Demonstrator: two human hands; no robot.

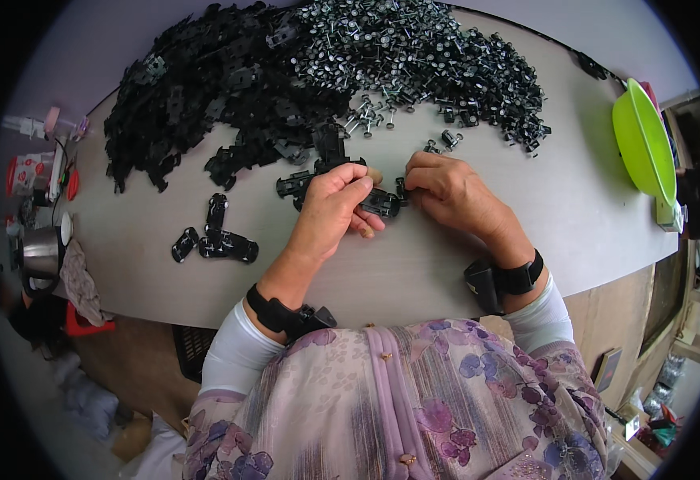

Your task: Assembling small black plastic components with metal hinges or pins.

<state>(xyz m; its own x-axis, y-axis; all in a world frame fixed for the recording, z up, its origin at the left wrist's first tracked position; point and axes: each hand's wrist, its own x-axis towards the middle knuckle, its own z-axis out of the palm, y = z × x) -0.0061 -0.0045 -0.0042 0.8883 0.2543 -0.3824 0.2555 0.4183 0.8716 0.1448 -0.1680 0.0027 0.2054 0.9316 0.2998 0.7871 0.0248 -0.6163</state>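
My left hand (327, 212) is closed on a black plastic toy car chassis (379, 205), whose right end sticks out past the fingers. Close to that end, a small black wheel axle (401, 187) sits at the fingertips of my right hand (452, 192), which is pinched around it. Beyond my left hand lie more black chassis pieces (291, 186), partly hidden by the fingers. A few loose wheel axles (451, 140) rest on the table past my right hand. To the left are several black car pieces (230, 246) with shiny bits on them.
A large heap of black chassis (222, 96) covers the back left of the table (150, 272). Beside it is a heap of silver and black wheel axles (414, 60). A green basin (646, 144) stands at the right edge. A metal kettle (42, 252) and a cloth (82, 280) are at the left.
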